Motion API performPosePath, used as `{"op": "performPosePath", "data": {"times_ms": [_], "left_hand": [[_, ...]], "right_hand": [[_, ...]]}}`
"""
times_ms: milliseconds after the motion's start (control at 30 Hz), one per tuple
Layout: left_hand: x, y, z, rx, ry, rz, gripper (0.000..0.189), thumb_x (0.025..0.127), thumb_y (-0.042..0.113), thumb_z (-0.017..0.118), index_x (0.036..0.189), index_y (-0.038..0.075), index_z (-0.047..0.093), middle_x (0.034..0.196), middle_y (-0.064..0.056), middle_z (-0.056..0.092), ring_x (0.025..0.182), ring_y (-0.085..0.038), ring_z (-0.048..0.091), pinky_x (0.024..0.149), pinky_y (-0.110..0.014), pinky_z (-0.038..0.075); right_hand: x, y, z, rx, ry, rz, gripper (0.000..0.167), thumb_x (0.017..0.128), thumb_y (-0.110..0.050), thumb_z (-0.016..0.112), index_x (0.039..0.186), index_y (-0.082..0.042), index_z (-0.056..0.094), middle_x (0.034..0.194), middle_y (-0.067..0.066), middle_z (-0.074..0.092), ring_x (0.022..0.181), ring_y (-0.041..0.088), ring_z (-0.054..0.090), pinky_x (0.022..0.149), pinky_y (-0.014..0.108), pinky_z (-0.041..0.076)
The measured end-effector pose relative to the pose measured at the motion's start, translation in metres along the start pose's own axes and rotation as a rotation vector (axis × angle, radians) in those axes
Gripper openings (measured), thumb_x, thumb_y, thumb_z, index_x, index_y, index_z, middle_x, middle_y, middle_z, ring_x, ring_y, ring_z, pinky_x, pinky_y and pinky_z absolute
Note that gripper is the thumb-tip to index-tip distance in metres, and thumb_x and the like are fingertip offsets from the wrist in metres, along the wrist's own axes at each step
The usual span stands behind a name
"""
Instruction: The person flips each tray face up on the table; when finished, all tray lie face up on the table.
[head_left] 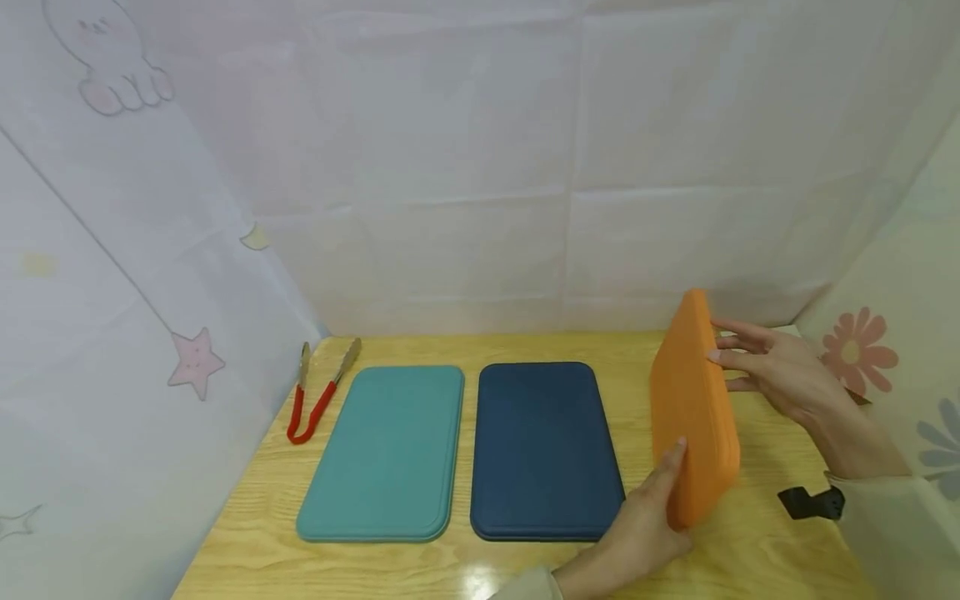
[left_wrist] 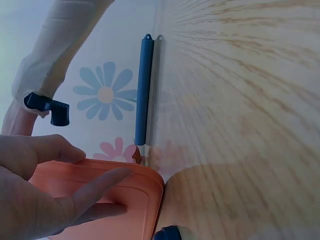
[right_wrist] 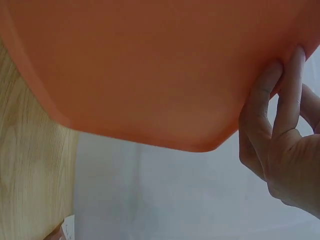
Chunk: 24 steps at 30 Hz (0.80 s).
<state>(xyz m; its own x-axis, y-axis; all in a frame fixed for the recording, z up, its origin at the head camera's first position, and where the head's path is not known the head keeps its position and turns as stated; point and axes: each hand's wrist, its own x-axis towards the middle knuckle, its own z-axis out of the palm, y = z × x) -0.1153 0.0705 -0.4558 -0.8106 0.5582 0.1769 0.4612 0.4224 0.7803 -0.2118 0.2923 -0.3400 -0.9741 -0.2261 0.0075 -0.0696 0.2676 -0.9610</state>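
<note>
An orange flat rectangular case point(head_left: 686, 400) with rounded corners stands tilted on its long edge at the right of the table. My left hand point(head_left: 641, 533) grips its near end, thumb on the left face. At the far upper edge my right hand point(head_left: 787, 375) holds it with bent fingers; the right wrist view shows those fingers point(right_wrist: 282, 105) against the orange surface point(right_wrist: 150, 75). Left of it lie a navy case point(head_left: 543, 450) of similar shape and a teal one point(head_left: 390, 450), both flat. The left wrist view shows the left hand point(left_wrist: 60, 195) across the orange rim.
Red-handled tongs point(head_left: 315, 412) lie spread at the far left of the wooden table point(head_left: 247, 517). Along the right-hand cloth wall is a blue rod point(left_wrist: 145, 90) with a loop at its end. White cloth point(head_left: 450, 167) encloses the back and sides.
</note>
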Motion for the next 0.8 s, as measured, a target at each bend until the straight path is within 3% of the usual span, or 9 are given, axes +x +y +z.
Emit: {"op": "performPosePath", "data": {"times_ms": [100, 233, 333, 467, 667, 800], "left_hand": [[0.002, 0.003, -0.002, -0.029, 0.031, 0.023, 0.117, 0.072, -0.009, 0.076, 0.156, 0.027, 0.003, 0.152, -0.01, 0.033, 0.116, -0.009, 0.052, 0.068, -0.009, 0.043], [0.003, 0.007, -0.006, -0.112, 0.04, -0.034, 0.114, 0.074, -0.009, 0.073, 0.155, 0.03, 0.004, 0.147, -0.003, 0.04, 0.105, -0.003, 0.055, 0.058, -0.011, 0.044], [0.002, 0.009, -0.011, -0.138, 0.069, -0.062, 0.109, 0.075, -0.009, 0.071, 0.156, 0.028, 0.007, 0.145, -0.003, 0.042, 0.106, -0.005, 0.057, 0.064, -0.013, 0.048], [0.001, 0.012, -0.017, -0.181, 0.105, -0.05, 0.106, 0.076, -0.011, 0.068, 0.156, 0.022, 0.008, 0.151, -0.008, 0.035, 0.115, -0.011, 0.055, 0.078, -0.015, 0.049], [0.002, 0.021, -0.025, -0.332, 0.11, -0.139, 0.107, 0.077, -0.012, 0.066, 0.155, 0.029, 0.005, 0.151, -0.008, 0.034, 0.118, -0.018, 0.054, 0.066, -0.016, 0.05], [0.002, 0.026, -0.032, -0.38, 0.116, -0.19, 0.107, 0.079, -0.009, 0.066, 0.155, 0.034, 0.004, 0.149, -0.005, 0.038, 0.117, -0.016, 0.055, 0.06, -0.016, 0.05]], "right_hand": [[0.005, -0.004, 0.007, -0.044, 0.012, 0.004, 0.072, 0.097, -0.022, 0.06, 0.155, -0.007, 0.019, 0.123, 0.003, 0.047, 0.099, 0.001, 0.058, 0.077, 0.031, 0.056], [0.012, -0.008, 0.018, -0.043, 0.02, 0.011, 0.073, 0.096, -0.024, 0.061, 0.154, -0.008, 0.021, 0.126, 0.009, 0.045, 0.098, 0.003, 0.058, 0.077, 0.031, 0.056], [0.018, -0.011, 0.027, -0.022, 0.022, 0.021, 0.074, 0.095, -0.026, 0.064, 0.154, -0.008, 0.023, 0.128, 0.014, 0.044, 0.098, 0.007, 0.058, 0.077, 0.032, 0.056], [0.025, -0.016, 0.038, 0.003, 0.027, 0.035, 0.074, 0.093, -0.026, 0.066, 0.153, -0.008, 0.026, 0.132, 0.02, 0.041, 0.097, 0.009, 0.059, 0.077, 0.034, 0.057], [0.031, -0.021, 0.048, 0.038, 0.026, 0.052, 0.073, 0.093, -0.02, 0.066, 0.153, -0.007, 0.027, 0.134, 0.025, 0.039, 0.094, 0.007, 0.061, 0.077, 0.036, 0.057], [0.034, -0.021, 0.054, 0.044, 0.028, 0.064, 0.07, 0.094, -0.018, 0.065, 0.152, -0.006, 0.028, 0.129, 0.023, 0.041, 0.093, 0.009, 0.061, 0.076, 0.037, 0.057]]}}
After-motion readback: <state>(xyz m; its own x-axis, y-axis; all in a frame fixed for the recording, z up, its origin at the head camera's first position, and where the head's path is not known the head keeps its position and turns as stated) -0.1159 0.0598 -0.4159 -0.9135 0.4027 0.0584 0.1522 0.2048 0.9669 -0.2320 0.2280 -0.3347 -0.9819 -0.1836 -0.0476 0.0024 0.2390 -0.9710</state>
